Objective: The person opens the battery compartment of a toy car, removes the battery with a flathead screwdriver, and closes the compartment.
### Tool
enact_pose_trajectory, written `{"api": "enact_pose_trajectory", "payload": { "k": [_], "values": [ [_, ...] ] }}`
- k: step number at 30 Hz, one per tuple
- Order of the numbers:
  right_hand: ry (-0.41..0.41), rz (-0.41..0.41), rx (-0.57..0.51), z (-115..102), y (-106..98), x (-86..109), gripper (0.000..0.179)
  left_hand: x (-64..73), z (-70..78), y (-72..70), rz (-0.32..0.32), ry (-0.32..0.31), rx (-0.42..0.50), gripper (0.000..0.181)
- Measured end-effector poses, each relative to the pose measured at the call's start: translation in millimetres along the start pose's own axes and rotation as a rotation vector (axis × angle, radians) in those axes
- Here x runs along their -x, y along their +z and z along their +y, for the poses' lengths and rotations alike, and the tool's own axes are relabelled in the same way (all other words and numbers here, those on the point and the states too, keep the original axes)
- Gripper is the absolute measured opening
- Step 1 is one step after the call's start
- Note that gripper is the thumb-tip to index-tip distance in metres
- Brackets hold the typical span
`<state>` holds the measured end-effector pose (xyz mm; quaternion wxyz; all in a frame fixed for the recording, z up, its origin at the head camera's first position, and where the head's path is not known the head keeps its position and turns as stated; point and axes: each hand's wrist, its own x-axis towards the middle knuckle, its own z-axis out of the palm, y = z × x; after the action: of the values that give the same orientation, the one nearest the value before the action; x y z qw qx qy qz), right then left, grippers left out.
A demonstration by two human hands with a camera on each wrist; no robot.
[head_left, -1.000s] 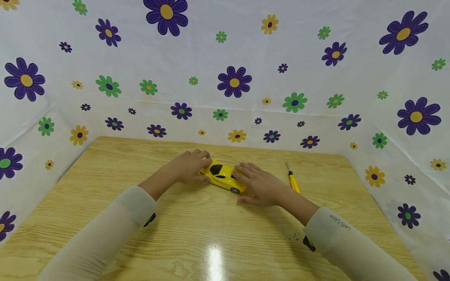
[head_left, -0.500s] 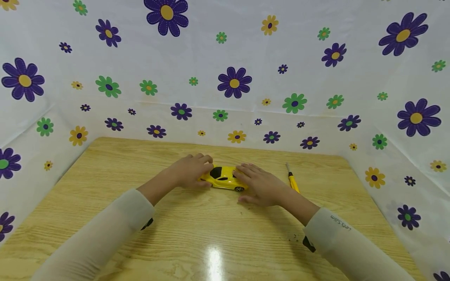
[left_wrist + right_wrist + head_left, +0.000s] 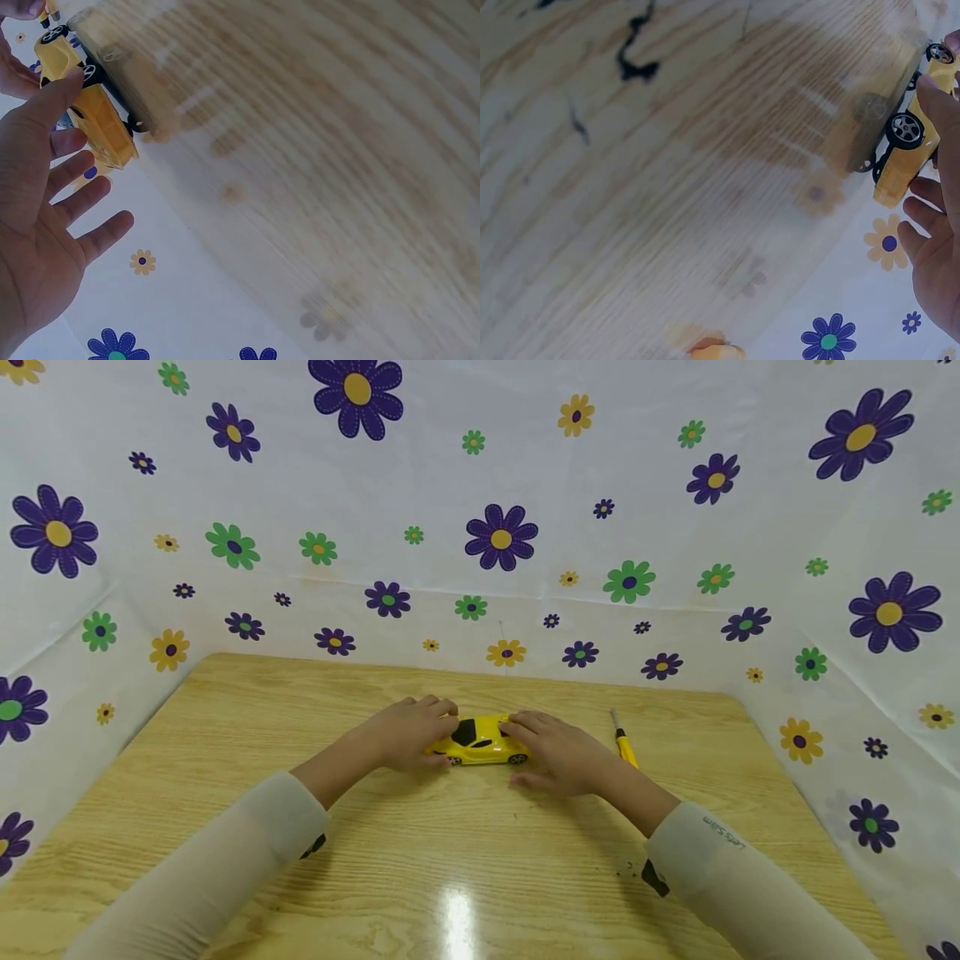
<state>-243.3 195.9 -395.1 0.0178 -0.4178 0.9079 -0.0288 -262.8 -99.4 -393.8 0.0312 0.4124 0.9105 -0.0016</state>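
Observation:
A yellow toy car (image 3: 480, 743) stands on its wheels on the wooden table (image 3: 450, 860), side-on to me. My left hand (image 3: 431, 731) holds its rear end, fingers over the top and thumb at the near side. In the left wrist view the thumb (image 3: 45, 101) lies against the car (image 3: 97, 120). My right hand (image 3: 528, 739) rests its fairly straight fingers on the car's front, its thumb low by the tabletop. The right wrist view shows the car's (image 3: 907, 146) underside and wheels beside the fingers (image 3: 930, 225).
A yellow-handled screwdriver (image 3: 625, 745) lies on the table just right of my right hand. White cloth walls with purple, green and yellow flowers (image 3: 500, 536) close in the table at the back and both sides. Small dark specks (image 3: 626, 864) dot the wood near my right sleeve.
The car has swung from a slant to lie side-on to me, its front coming up and away. Both hands stayed on it and shifted slightly with the turn.

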Motion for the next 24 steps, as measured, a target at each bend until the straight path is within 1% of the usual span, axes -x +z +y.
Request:
{"api": "enact_pose_trajectory", "payload": {
  "k": [6,9,12,14,18,24],
  "values": [
    [0.003,0.028,-0.006,2.0,-0.5,-7.5,0.069,1.5,-0.4,1.2,0.018,0.005,-0.005,0.038],
    [-0.007,0.042,-0.021,2.4,-1.2,-12.0,0.066,1.4,-0.6,2.0,0.020,0.004,0.006,0.045],
    [-0.004,0.039,-0.042,2.7,-0.6,-15.6,0.065,1.0,-0.2,2.2,0.018,-0.009,0.048,0.056],
    [0.004,0.031,-0.054,2.7,0.1,-17.3,0.066,0.8,-0.2,2.1,0.011,-0.020,0.083,0.058],
    [0.019,0.029,-0.077,2.9,1.1,-18.8,0.066,0.3,-1.2,3.5,0.001,-0.024,0.152,0.059],
    [0.004,0.047,-0.074,5.5,2.3,-19.3,0.062,-0.8,-2.3,7.0,0.012,-0.023,0.238,0.057]
  ]
}}
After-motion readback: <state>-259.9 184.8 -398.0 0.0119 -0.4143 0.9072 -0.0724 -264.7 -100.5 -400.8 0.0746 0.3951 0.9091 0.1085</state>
